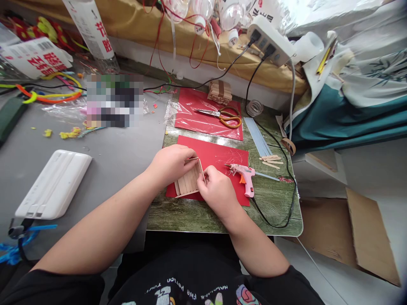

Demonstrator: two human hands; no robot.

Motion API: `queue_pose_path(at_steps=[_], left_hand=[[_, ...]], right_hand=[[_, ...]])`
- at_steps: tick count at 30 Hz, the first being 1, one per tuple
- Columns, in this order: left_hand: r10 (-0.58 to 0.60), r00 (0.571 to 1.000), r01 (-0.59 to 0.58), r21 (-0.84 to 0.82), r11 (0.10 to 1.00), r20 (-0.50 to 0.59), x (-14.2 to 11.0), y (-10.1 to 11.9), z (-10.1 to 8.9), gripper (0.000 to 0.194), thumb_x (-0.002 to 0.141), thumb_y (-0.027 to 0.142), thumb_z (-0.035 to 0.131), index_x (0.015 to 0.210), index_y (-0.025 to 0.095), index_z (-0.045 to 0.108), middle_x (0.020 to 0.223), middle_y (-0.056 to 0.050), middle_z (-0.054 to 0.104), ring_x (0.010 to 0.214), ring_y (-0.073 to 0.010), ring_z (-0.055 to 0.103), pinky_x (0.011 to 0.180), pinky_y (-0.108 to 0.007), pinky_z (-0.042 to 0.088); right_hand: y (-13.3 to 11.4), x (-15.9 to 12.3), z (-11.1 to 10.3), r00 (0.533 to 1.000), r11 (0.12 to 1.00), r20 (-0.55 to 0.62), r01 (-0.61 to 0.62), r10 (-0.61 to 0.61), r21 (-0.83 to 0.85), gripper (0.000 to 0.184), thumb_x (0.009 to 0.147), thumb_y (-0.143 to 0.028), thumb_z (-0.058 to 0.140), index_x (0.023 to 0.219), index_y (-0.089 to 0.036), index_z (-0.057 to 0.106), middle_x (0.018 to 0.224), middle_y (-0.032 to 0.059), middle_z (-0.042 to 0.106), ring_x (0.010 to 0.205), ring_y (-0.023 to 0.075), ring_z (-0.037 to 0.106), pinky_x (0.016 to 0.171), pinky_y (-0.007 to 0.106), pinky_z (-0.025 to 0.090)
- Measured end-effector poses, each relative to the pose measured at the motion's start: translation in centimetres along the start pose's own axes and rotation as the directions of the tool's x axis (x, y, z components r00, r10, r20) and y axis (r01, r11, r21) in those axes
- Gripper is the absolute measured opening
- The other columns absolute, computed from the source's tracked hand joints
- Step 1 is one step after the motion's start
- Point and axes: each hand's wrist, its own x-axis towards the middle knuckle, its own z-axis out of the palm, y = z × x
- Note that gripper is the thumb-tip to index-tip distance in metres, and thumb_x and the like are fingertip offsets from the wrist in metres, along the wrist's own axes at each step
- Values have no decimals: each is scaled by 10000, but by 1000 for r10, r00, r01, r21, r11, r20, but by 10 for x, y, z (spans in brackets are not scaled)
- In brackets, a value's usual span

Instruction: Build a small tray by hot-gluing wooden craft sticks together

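Between my hands is a small box-like frame of craft sticks (186, 183), its floor made of several sticks laid side by side with thin edges standing up. My left hand (173, 164) grips its far left edge, fingers curled over the top. On the right side, my right hand (216, 189) pinches the edge near the corner. Red paper (210, 149) lies under the frame. Just right of my right hand, a pink glue gun (244, 174) rests on its side with a clear glue stick in its back and thin glue strings near its nozzle.
Scissors (222, 114) with yellow handles lie on wrapped red paper (190, 108) behind. A bundle of craft sticks (220, 92), glue sticks (258, 137) and loose craft sticks (271, 162) lie nearby. The glue gun's black cord (282, 224) loops right. A white power bank (54, 184) sits left.
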Motion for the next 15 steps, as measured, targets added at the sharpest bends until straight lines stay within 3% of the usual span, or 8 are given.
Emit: queue_pose_path(at_steps=[6,9,13,15], left_hand=[[1,1000,-1,3,1000,7,0,-1,0,191,989,358,611,984,244,763,967,-44,786,939,-229,703,702,-307,473],[3,1000,-3,4,1000,-1,0,-2,1,196,991,347,600,974,249,769,954,-44,790,944,-229,704,709,-306,480],[30,1000,-30,7,1000,7,-1,-3,2,214,994,356,593,988,259,784,962,-40,800,956,-233,709,722,-318,488],[33,999,-34,7,999,15,-1,-4,1,222,997,369,594,983,264,789,969,-34,804,969,-238,711,730,-327,492]], right_hand=[[2,-2,-11,1000,999,5,2,-2,42,222,993,-270,553,780,-249,494,683,4,616,596,178,562,587,301,357],[8,-7,-20,998,994,35,-54,51,99,261,1011,-301,558,760,-248,504,662,-10,627,577,167,566,582,295,371],[28,-16,-30,991,990,89,-112,104,89,223,996,-361,616,813,-233,614,636,-22,615,574,166,561,572,295,378],[47,-23,-38,992,989,43,-121,117,87,200,1001,-397,620,908,-229,676,699,-6,643,646,183,601,630,303,429]])
